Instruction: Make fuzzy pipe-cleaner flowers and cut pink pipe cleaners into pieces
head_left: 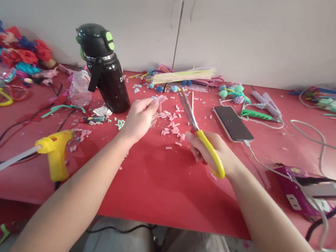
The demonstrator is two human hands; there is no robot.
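Scissors (199,136), yellow-handled, gripped in right hand (214,153), blades parted and pointing away toward far edge of bench (158,191). Left hand (140,118) closed in a pinch on a short pale pink strip (161,98), held just left of the blade tips, not yet between them as far as I can tell.

Progress, judged from the mess: a good pile of pink cut bits (172,126) lies on the bench between both hands and just beyond, more scattered left of left hand. Strip in the pinch looks short, so this piece is nearly used up. Uncut stock looks plentiful: bundle of pale yellow sticks (187,75) far beyond the hands, at the wall.

Around:
- Yellow glue gun (54,152) with loaded stick, near-left of left hand, corded.
- Black flask (107,71) beyond-left of left hand, tilted; small clear bottle (80,88) beside it.
- Phone (233,123) beyond-right of right hand, screen dark, cable plugged in.
- Purple power strip (297,194) right of right forearm, cables looping.
- Paper flowers (18,53) far left.

Obstructions: none between the hands. Phone cable runs close to right wrist, possible snag.
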